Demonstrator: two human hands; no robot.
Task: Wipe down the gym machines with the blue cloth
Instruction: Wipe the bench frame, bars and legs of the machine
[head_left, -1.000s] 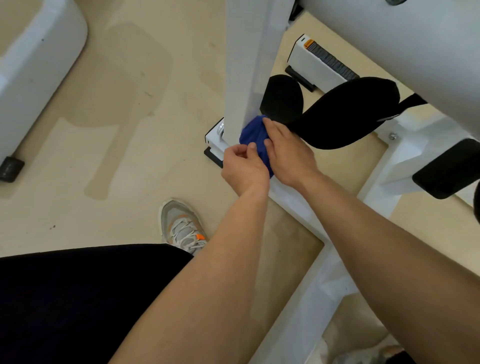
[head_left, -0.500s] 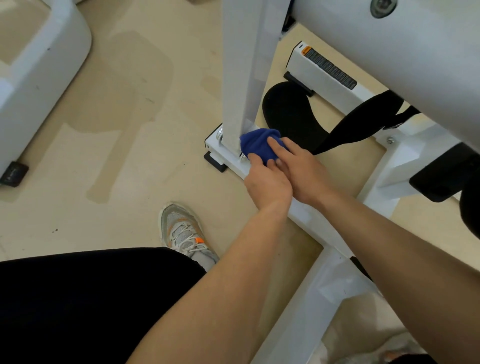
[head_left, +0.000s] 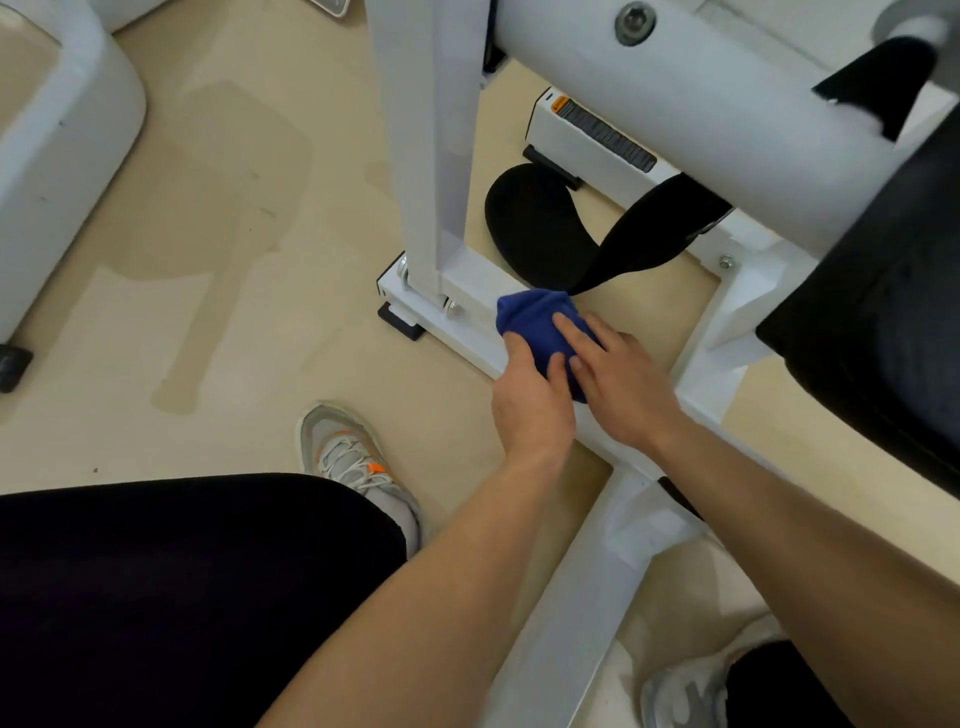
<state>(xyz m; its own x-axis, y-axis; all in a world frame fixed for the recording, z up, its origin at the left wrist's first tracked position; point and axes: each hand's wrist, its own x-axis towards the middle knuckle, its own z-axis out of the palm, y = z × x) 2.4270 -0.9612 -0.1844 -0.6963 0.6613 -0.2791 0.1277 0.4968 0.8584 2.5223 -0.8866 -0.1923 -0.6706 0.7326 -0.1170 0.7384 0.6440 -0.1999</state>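
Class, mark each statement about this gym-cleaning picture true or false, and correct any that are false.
1. Both the left hand and the right hand touch the blue cloth. True.
2. The cloth is pressed high up on the upright post. False: it sits low on the white base rail, to the right of the post's foot.
3. A grey shoe with orange marks stands on the floor to the left of the hands. True.
4. The cloth is spread out flat. False: it is bunched into a wad under the hands.
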